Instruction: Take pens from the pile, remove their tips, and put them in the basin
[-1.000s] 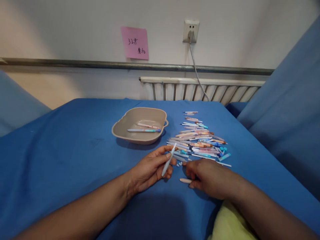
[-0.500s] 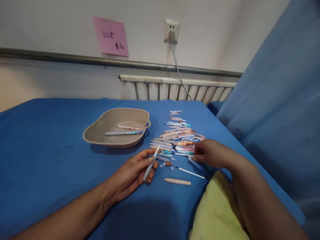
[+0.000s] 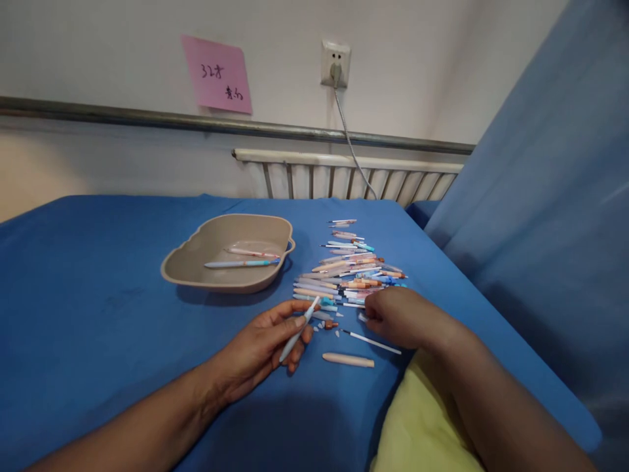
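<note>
My left hand (image 3: 270, 337) pinches a pale grey-blue pen barrel (image 3: 295, 342) with a narrower white end pointing up and away. At the right edge of the pen pile, my right hand (image 3: 396, 316) is closed with its back towards me. A small translucent tip of a pen part (image 3: 362, 317) pokes out from its fingers; the rest is covered. Between the hands lie small clear pieces (image 3: 317, 328), a brown pen piece (image 3: 330, 324) and a white refill (image 3: 372, 341). Closer to me is a peach pen barrel (image 3: 348, 360).
A beige basin (image 3: 228, 287) with two pens stands at the left. Many pen parts (image 3: 339, 265) spread across the blue sheet (image 3: 113, 314). Yellow cloth (image 3: 422, 419) lies under my right forearm. A blue curtain (image 3: 545, 196) hangs right; a radiator (image 3: 344, 157) is behind.
My right hand has moved left and slightly towards me, and the translucent blue pen part beneath it has left its spot on the sheet. The left hand has shifted slightly, keeping the barrel.
</note>
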### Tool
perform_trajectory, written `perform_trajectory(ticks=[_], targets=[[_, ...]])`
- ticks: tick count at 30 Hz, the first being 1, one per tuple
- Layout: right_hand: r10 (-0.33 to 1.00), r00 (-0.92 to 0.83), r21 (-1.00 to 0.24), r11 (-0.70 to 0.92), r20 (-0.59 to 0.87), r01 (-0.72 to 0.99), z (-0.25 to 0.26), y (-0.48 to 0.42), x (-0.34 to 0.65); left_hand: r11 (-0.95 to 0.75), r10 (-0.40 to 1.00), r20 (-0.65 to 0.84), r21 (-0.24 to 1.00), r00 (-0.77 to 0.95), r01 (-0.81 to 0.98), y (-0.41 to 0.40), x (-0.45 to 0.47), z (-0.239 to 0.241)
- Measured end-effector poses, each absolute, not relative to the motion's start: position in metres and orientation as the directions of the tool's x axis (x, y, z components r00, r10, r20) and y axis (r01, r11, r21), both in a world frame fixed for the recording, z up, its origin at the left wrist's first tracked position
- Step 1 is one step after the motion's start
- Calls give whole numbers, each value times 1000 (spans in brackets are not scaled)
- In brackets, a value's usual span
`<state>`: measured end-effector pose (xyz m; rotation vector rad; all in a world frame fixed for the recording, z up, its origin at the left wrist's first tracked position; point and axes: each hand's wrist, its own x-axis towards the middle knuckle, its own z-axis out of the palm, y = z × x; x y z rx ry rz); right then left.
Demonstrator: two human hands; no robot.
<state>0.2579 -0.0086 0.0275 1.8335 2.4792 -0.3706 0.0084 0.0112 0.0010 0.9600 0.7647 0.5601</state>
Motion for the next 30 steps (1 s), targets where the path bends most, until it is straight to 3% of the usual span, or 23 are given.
perform_trajectory(ticks=[4,7,17,23,30], targets=[[889,-446,-435,443,102,784,31,-8,253,399,711,-279,916,645,-44,8,8,-4],[859,-462,-503,506,220,701,32,-11,246,364,704,-258,931,662,-24,6,8,-5],[865,-417,-610,496,280,618,26,-11,238,247,751,-204,969,628,20,7,8,-5],[831,-450,-571,553,327,607,23,-6,236,86,811,-101,995,576,54,17,8,-4],[901,-381,-566,429,208,704,30,-15,229,-58,816,-27,990,577,128,15,10,-4]])
